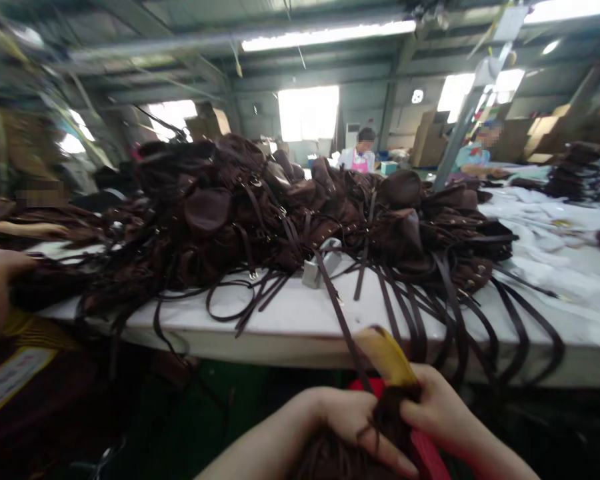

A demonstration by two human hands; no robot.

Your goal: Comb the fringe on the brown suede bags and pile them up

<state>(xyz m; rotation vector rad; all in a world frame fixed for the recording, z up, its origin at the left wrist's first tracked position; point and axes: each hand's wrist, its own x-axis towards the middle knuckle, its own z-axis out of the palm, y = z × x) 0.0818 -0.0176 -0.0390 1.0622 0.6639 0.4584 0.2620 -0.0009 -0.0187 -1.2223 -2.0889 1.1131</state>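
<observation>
"What's being held down there?"

"Your right hand [433, 393] is closed, thumb and fingers pinching the lower end of a blurred yellow piece [397, 357], which points up in front of the tabletop [285, 320]. Your left hand [350, 413] is partly curled against some dark brown material [325, 457] low in front of you; whether it grips, I can't tell."

"And around them?"

"A red strip [430, 453] shows just below your right hand. Ahead of you, dark brown bags [207, 208] lie heaped on the tabletop, several straps [447, 283] drooping over its near edge. Beyond the heap is a person [359, 161] in a pink apron."
</observation>
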